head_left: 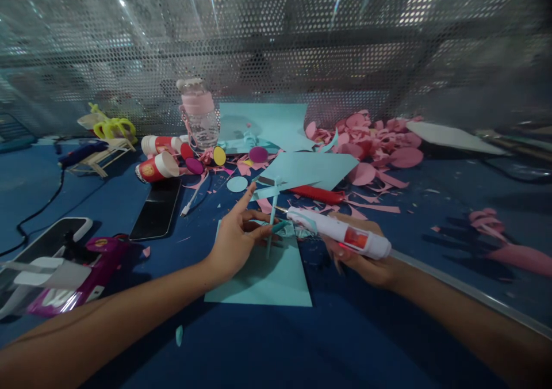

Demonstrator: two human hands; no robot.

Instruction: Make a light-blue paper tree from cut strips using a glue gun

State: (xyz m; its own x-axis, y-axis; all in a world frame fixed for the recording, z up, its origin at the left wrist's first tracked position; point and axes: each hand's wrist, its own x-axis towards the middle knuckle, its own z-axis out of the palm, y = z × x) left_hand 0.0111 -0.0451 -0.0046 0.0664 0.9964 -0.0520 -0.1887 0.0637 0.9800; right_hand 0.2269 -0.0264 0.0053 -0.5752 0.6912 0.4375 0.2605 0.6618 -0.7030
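Observation:
My right hand is wrapped around a white pen-shaped hot glue gun, with a long clear glue stick trailing from its back end. Its thin metal tip reaches a narrow light blue paper strip, beside or touching it; I cannot tell which. The strip is pinched in my left hand, whose index finger points up and away. Something dark teal shows at the left fingertips. Beneath that hand lies a light blue paper sheet, with crumpled bluish material at its far edge.
Beyond my hands lie a red-handled cutter, another light blue sheet and a heap of pink paper scraps. To the left are a black phone, red-and-white paper cups, a clear bottle and a purple device.

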